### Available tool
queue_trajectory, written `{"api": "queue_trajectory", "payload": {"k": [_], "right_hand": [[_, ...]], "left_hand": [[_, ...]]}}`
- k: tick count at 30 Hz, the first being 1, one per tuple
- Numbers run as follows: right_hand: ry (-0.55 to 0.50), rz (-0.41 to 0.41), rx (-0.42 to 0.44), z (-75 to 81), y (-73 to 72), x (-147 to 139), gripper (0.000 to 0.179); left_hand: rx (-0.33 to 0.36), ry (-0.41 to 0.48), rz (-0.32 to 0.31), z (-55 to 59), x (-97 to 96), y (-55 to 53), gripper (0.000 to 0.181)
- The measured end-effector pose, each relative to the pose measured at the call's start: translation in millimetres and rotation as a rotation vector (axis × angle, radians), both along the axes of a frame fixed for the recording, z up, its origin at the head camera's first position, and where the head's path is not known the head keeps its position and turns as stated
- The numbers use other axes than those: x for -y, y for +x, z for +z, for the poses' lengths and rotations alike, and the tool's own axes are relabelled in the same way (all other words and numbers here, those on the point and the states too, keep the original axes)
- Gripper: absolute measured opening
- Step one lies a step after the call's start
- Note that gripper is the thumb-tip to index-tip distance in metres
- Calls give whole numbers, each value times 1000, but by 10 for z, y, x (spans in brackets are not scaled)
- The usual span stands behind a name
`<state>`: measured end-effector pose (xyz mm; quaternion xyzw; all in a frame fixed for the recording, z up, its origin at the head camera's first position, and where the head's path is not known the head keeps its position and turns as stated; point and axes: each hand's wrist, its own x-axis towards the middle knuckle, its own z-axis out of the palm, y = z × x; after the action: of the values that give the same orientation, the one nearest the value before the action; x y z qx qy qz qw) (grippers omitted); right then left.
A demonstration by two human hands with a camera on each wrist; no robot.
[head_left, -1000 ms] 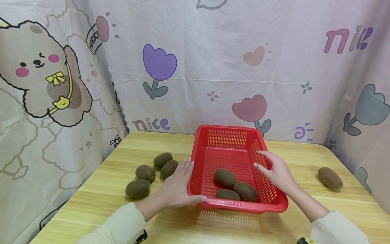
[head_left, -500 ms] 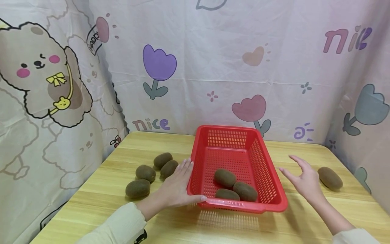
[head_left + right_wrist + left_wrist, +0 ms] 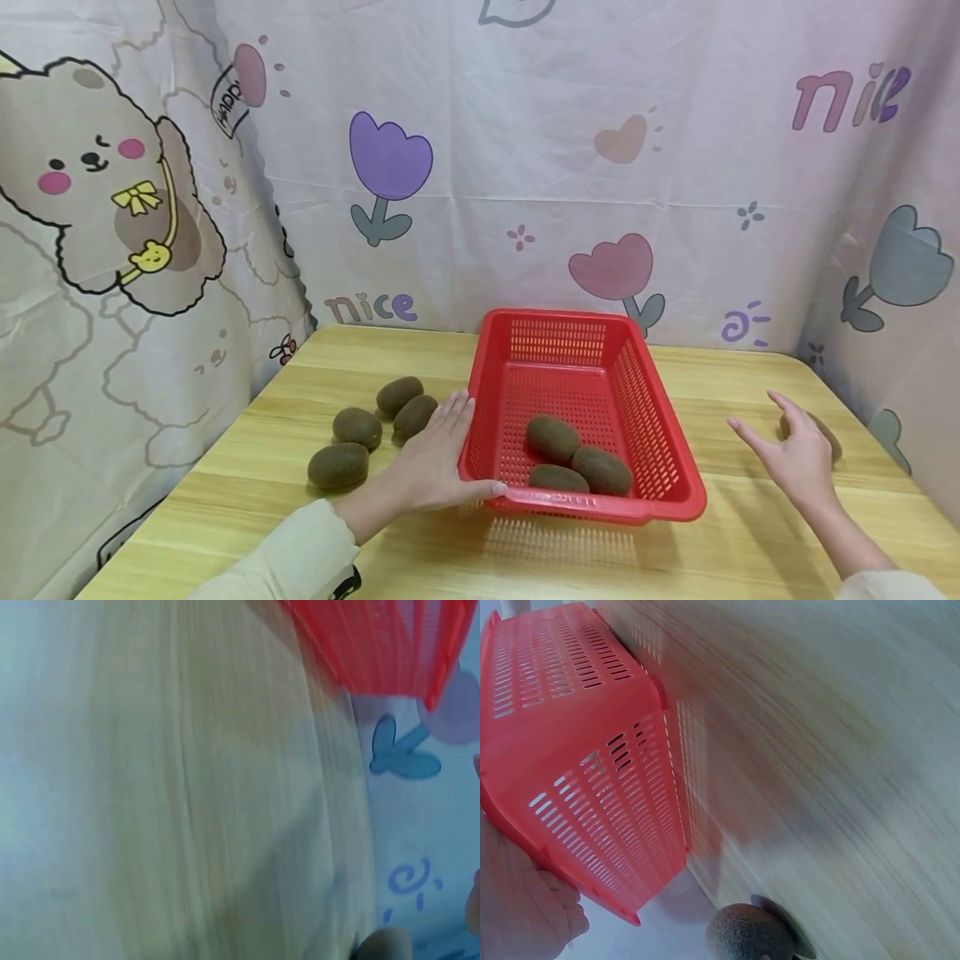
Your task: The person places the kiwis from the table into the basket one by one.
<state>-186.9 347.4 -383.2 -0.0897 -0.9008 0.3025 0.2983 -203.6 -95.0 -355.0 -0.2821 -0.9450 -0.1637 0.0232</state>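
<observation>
A red plastic basket (image 3: 660, 417) with slotted walls holds three brown kiwis, one of them a kiwi (image 3: 553, 437) toward the middle. My left hand (image 3: 431, 467) rests on the basket's left rim and near corner, fingers straight and thumb along the front edge. In the left wrist view that hand (image 3: 525, 907) touches the rim from outside. My right hand (image 3: 798, 454) is to the right of the basket, thumb and fingers spread, holding nothing. It partly covers a lone kiwi (image 3: 828, 437) behind it; contact cannot be told. The right wrist view shows only fingertips at its edge.
Several kiwis lie left of the basket, among them a kiwi (image 3: 339, 466) nearest the front. The wooden table (image 3: 420, 558) runs back to a patterned cloth (image 3: 510, 167), and more cloth hangs at both sides.
My right hand has moved from above the basket's right side out to the right, up to the lone kiwi. The left hand and basket have stayed in place.
</observation>
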Motion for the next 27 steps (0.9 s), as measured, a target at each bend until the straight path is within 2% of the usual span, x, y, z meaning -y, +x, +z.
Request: {"api": "queue_trajectory", "payload": {"k": [5,10,19,23,27], "right_hand": [[-75,-27,27,-74,-5,-194,73],[-159,-69,93,-143,15,-366,77],[-348,-214,250,-176,0,-625,82],[-386,-254,263,-196,-17,-705,82],[-422,-250,272,-225,-33,-778,83]], "left_hand": [[-3,2,2,-10,-3,0,110],[-9,-5,0,-11,-4,-1,111],[-10,6,-3,-16,-5,-3,109],[-11,6,-4,-16,-5,-7,109],[-12,-2,4,-11,-5,-11,110]]}}
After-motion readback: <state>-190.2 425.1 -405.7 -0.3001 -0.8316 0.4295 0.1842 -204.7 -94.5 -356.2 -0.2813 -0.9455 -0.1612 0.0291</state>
